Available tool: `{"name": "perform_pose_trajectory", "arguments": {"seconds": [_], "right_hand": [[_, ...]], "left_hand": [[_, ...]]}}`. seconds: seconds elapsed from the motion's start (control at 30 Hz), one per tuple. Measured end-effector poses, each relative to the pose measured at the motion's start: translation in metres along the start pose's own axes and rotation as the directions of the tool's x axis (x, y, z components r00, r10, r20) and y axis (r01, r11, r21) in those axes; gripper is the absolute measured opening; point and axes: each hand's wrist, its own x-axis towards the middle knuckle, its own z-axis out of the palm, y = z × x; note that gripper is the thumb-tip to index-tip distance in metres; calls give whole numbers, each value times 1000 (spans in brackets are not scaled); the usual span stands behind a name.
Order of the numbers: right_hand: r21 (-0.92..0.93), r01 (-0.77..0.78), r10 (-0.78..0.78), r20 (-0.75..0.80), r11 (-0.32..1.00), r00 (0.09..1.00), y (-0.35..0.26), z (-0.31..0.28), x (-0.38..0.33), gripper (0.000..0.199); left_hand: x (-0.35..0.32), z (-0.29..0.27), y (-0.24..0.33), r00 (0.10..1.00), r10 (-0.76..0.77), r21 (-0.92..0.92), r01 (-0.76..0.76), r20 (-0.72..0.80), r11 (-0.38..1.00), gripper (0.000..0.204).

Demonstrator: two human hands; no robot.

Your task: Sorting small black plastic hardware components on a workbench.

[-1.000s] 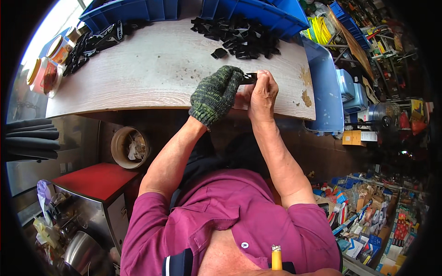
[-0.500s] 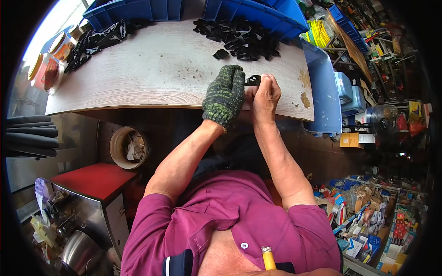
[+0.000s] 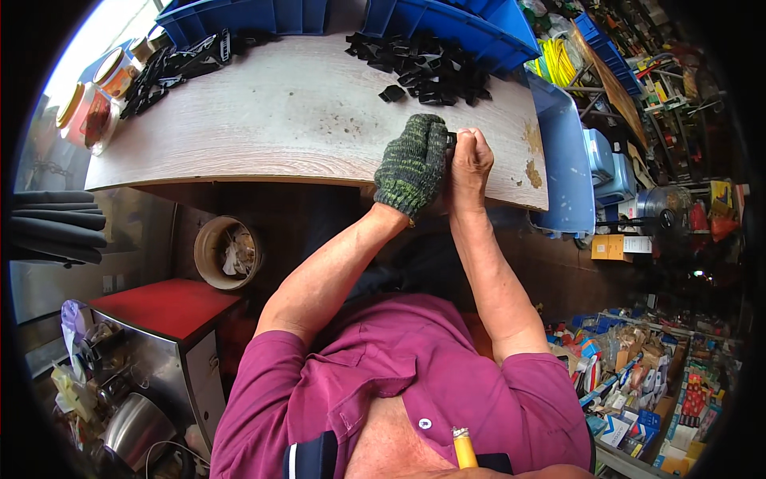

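My left hand (image 3: pixel 412 164) wears a knitted green-and-black glove, and its fingers are closed. Bare and also closed, my right hand (image 3: pixel 471 166) is pressed up close against it over the table's near edge. Between the two hands a bit of a small black piece (image 3: pixel 452 139) shows; most of it is hidden by the fingers. Beyond them on the table (image 3: pixel 279 120) lies a pile of similar small black pieces (image 3: pixel 435 72), with one piece (image 3: pixel 392 93) slightly apart from it. A heap of flat black strips (image 3: pixel 179 68) is at the far left.
Two blue bins (image 3: pixel 247 20) (image 3: pixel 455 32) stand along the table's far side. Lidded jars (image 3: pixel 84 116) sit at its left edge. A light-blue tub (image 3: pixel 565 160) is against the right end. Below are a round waste bin (image 3: pixel 227 254) and a red-topped cabinet (image 3: pixel 163 310).
My hands have come closer together, the gloved left one moving right. The black piece, plainer to see before, is now mostly covered. The whole view has shifted slightly.
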Motion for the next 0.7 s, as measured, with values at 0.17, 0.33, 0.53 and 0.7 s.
{"name": "perform_pose_trajectory", "arguments": {"seconds": [0.17, 0.33, 0.53, 0.7], "right_hand": [[92, -103, 103, 9, 990, 995, -9, 2, 3, 32], [293, -397, 449, -136, 870, 883, -18, -22, 28, 33], [316, -247, 380, -484, 916, 788, -23, -86, 87, 34], [231, -323, 397, -518, 918, 758, -17, -92, 87, 40]], "left_hand": [[10, -25, -3, 930, -348, -545, 353, 117, 760, 35], [49, -57, -39, 984, -152, 129, 163, -93, 978, 23], [68, -46, -67, 967, -123, 386, 28, 225, 922, 24], [65, -42, -72, 972, -143, 377, 65, 184, 924, 22]]}}
